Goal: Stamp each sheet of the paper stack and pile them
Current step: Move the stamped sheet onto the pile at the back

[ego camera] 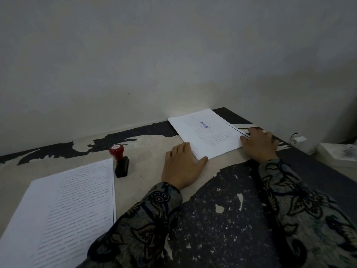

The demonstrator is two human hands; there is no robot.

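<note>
Step in hand, by the look of it: squaring the stamped pile [206, 132], right of centre in the frame, against the wall [173, 55]. Blue stamp mark visible on top sheet.

Left hand [183, 167] lay flat on the table [146, 151] at the pile's near-left corner, fingers straight against the left edge, thumb along the near edge. Not closed on anything; pressing, not pinching.

Right hand [259, 145] sat at the pile's right edge, fingers loosely bent, fingertips touching the sheet edges. Whether any sheet was pinched: cannot tell, fingertips partly hidden. One sheet edge stuck out skewed at the right side, near the fingertips.

Unstamped stack [63, 209] lay lower left of frame, printed side up, well apart from the pile. Stamp [120, 161] stood upright between the two, just beside the stack's far-right corner, untouched by either hand.

To do the step well, judging from this:
- Push both edges inward together, hands opposed, so sheets slide rather than buckle.
- Tuck the skewed right-side sheet in first; otherwise corner likely to crease.
- Keep pressure on edges only, off the fresh ink; smear risk.
- Table surface looked peeled and rough; lower sheets could snag, so light lift-and-tap probably better than dragging.
- Then back to lower left for next sheet; plenty seemingly left.
</note>
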